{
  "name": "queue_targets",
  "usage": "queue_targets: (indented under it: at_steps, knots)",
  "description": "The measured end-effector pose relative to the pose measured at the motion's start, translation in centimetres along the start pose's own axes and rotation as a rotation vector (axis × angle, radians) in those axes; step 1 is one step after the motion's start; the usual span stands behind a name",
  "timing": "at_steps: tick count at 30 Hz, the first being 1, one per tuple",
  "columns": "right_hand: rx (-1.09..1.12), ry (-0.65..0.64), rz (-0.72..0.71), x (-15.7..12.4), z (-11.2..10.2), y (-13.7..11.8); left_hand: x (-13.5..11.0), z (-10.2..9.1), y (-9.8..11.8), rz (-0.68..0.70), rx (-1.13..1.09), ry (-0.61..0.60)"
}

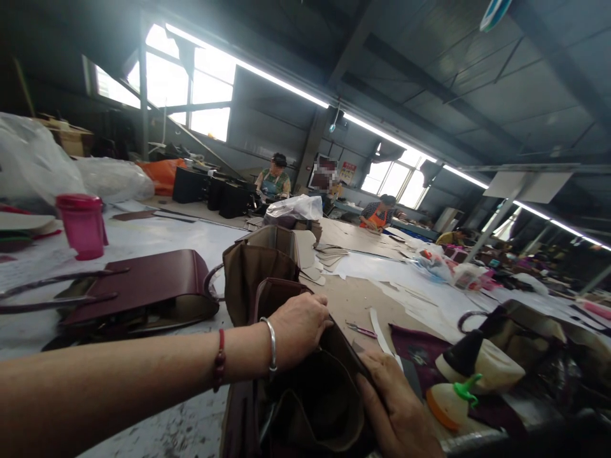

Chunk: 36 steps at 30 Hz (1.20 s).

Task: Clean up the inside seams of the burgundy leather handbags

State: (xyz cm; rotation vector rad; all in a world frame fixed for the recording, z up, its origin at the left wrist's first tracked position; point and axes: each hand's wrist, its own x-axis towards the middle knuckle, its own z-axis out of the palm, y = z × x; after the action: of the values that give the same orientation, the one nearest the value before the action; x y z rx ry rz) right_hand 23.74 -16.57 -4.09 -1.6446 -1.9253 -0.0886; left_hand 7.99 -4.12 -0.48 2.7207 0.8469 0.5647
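the left hand pinches the rim of an olive-lined handbag below it; the right hand clasps the same edge, seemingly keeping it taut, beside a green-nozzled squeeze bottle.

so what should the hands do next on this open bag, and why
Perhaps slide the right hand along the edge of the open bag toward the left hand, pressing lightly: both hands are on that edge, and the stretch between them is uncovered.
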Motion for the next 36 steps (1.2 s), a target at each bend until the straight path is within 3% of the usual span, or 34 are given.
queue_targets:
  at_steps: [2, 5, 12, 20, 27, 31, 36]
  knots:
    - [-0.023, -0.045, 0.003, 0.5, -0.3, 0.0, 0.2, 0.0, 0.2, -0.031, -0.003, -0.024]
    - [-0.035, -0.142, 0.115, 1.3, -0.5, -0.2, 0.5, -0.1, 0.6, -0.051, -0.012, -0.054]
    - [-0.025, -0.235, 0.322, 3.0, -0.9, -0.3, 0.8, -0.4, 1.3, -0.071, -0.062, -0.05]
    - [0.05, -0.356, 0.325, 4.9, -1.2, 0.2, 1.1, 0.1, 1.1, -0.069, -0.049, -0.043]
    - [0.112, -0.296, 0.261, 4.5, -0.6, 0.4, -0.5, -1.3, -1.0, 0.078, 0.138, 0.106]
    - [0.122, -0.301, 0.255, 4.2, -0.5, 0.1, -0.6, -1.9, -2.4, 0.055, 0.109, 0.09]
    - [0.151, -0.336, 0.241, 4.2, -0.6, -0.3, 0.5, -1.7, -2.7, -0.024, 0.002, 0.035]
